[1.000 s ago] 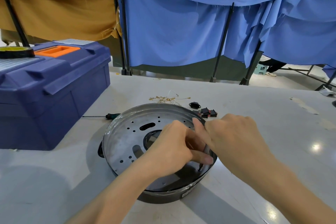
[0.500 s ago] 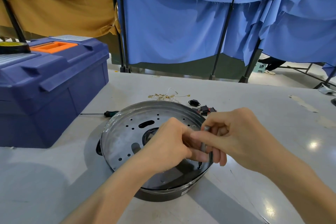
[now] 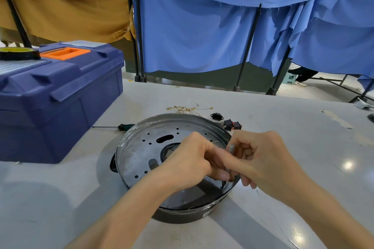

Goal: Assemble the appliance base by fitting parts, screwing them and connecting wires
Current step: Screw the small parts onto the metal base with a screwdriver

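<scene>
Screwing looks to be the step: left hand (image 3: pixel 190 164) and right hand (image 3: pixel 261 159) pinch a small driver bit (image 3: pixel 231 148) upright over the base plate (image 3: pixel 141 153), its tip on a screw (image 3: pixel 223 185) near the plate's rim, needing steady downward twisting next.

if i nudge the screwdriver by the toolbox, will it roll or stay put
The screwdriver would probably roll: its handle looks round and it lies flat on the smooth table. The thin shaft suggests it is light, so a small push should move it. The toolbox beside it would likely stop it on that side.
</scene>
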The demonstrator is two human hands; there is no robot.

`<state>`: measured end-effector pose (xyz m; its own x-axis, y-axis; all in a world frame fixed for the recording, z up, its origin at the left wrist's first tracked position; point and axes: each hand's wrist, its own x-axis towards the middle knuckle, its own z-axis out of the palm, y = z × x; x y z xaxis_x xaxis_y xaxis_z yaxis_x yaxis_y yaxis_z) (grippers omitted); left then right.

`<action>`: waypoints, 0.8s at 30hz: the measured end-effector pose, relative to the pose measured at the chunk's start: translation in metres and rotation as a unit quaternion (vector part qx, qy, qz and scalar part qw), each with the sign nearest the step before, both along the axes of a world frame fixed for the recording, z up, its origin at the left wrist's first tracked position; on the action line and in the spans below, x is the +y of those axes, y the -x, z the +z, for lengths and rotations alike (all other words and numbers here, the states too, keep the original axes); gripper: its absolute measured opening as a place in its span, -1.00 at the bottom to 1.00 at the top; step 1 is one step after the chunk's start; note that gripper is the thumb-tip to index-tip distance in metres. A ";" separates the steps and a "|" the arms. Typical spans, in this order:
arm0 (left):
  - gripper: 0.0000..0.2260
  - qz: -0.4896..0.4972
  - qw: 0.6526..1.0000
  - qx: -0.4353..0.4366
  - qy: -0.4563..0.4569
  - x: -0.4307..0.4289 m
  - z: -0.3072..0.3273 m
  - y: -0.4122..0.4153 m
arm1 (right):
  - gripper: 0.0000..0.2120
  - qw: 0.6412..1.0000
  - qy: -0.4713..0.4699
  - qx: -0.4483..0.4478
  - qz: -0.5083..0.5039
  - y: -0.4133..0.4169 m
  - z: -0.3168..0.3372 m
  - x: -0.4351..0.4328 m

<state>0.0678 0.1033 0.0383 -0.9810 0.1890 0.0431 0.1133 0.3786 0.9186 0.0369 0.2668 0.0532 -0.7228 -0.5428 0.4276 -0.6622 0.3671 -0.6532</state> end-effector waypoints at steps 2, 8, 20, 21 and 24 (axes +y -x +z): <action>-0.81 0.000 1.000 -0.001 0.014 0.001 -0.001 -0.001 | -0.68 0.999 0.018 0.020 -0.024 -0.001 -0.006 -0.004; -0.69 0.028 0.997 -0.003 0.075 0.002 -0.003 -0.001 | -0.59 0.977 0.067 0.101 -0.174 -0.006 -0.025 -0.027; -0.78 0.044 0.996 0.014 0.077 -0.012 -0.005 0.004 | -0.56 0.941 0.204 0.039 -0.267 0.028 -0.001 0.007; -0.80 0.059 0.995 0.027 0.081 -0.016 -0.003 0.006 | -0.57 0.947 0.196 0.028 -0.253 0.035 0.003 0.012; -0.80 0.109 0.984 0.077 0.120 -0.028 0.007 0.012 | -0.61 0.975 0.060 -0.005 -0.213 0.053 0.002 0.016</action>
<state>0.0560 0.0757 0.0458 -0.9847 -0.0024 0.1742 0.1361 0.6133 0.7780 -0.0161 0.2825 0.0554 -0.8763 -0.1390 0.4613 -0.4598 0.5274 -0.7145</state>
